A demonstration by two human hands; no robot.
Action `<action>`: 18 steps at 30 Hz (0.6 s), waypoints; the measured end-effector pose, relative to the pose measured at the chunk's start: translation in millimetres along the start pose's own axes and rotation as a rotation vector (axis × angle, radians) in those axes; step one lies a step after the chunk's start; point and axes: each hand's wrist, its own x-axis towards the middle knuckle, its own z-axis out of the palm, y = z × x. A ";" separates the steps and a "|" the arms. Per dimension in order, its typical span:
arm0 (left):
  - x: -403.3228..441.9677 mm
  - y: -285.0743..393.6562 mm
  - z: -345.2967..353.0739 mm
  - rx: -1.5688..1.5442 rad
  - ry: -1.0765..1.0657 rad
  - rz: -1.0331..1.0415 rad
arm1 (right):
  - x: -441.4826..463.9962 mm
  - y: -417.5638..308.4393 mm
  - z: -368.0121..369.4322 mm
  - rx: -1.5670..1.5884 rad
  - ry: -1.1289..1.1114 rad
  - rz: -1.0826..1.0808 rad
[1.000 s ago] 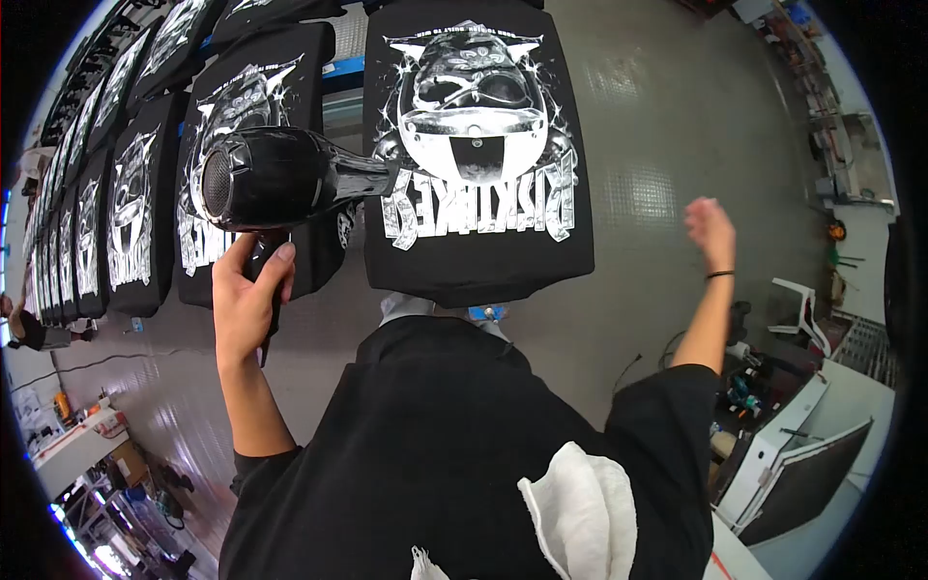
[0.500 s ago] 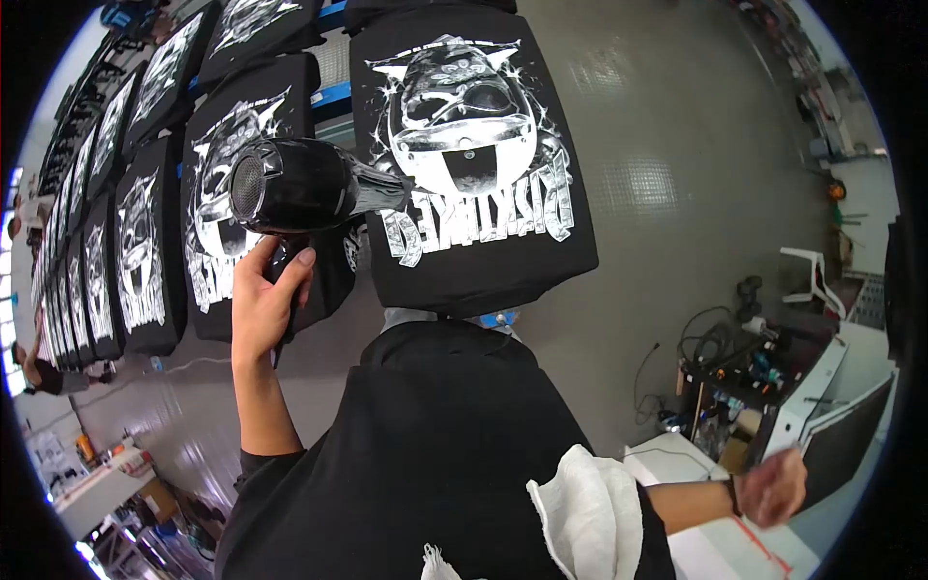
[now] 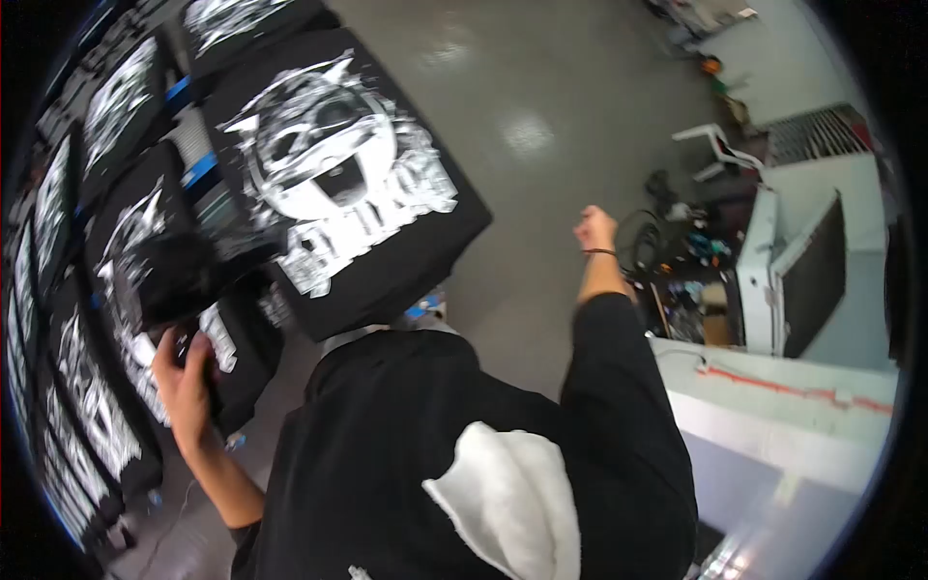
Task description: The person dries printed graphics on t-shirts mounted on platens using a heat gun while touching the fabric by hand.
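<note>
My left hand (image 3: 184, 372) is wrapped round the handle of a black hair dryer (image 3: 174, 275), blurred by motion. The dryer's nozzle points right, towards the lower left of a black T-shirt (image 3: 387, 280) with a white and silver print, stretched flat in front of me. Another printed T-shirt (image 3: 242, 387) lies partly behind the dryer. Well to the right, over the floor, my right hand (image 3: 596, 230) is held in a fist with a dark band at the wrist. Nothing shows in its fingers.
Rows of similar printed shirts (image 3: 101, 396) stretch away on the left. To the right stand a dark cart (image 3: 710, 280) with clutter, a white chair (image 3: 715, 150) and a white table (image 3: 773, 406). A white cloth (image 3: 512, 493) hangs on my front.
My view has turned to the right, so the shirts appear further left and tilted. My right hand has swung up and forward from the lower right. My left hand keeps holding the hair dryer.
</note>
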 end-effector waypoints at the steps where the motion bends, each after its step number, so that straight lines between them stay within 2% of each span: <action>1: 0.6 -0.4 -7.7 0.047 -0.066 0.036 | 1.6 9.0 2.4 0.190 0.005 0.099; 2: -4.7 4.8 -5.2 -0.027 -0.044 0.030 | 3.1 18.7 2.6 0.238 -0.071 0.134; 5: -7.5 5.3 -11.5 -0.032 -0.075 0.052 | -14.0 17.4 13.1 0.343 -0.009 0.198; 9: -12.1 6.0 -18.6 -0.017 -0.082 0.021 | -12.4 2.7 26.6 0.300 -0.110 0.088; 11: -15.0 8.4 -12.9 -0.051 -0.037 0.004 | -23.1 -16.9 37.8 0.318 -0.228 -0.039; 14: -16.4 5.4 -13.9 -0.041 -0.055 -0.001 | -61.2 -16.4 43.8 0.344 -0.566 -0.223; 15: -18.6 9.9 -5.8 -0.040 0.009 -0.032 | -79.6 -11.1 48.7 0.156 -0.486 -0.220; 16: -17.6 15.4 -4.4 0.023 -0.022 -0.063 | -96.5 -2.3 54.6 -0.039 -0.491 -0.220; 17: -19.0 23.4 1.7 0.046 -0.008 -0.103 | -108.0 7.3 57.8 -0.232 -0.505 -0.234; 18: -17.1 18.4 6.2 -0.008 -0.023 -0.056 | -91.1 37.7 50.0 -0.369 -0.601 -0.222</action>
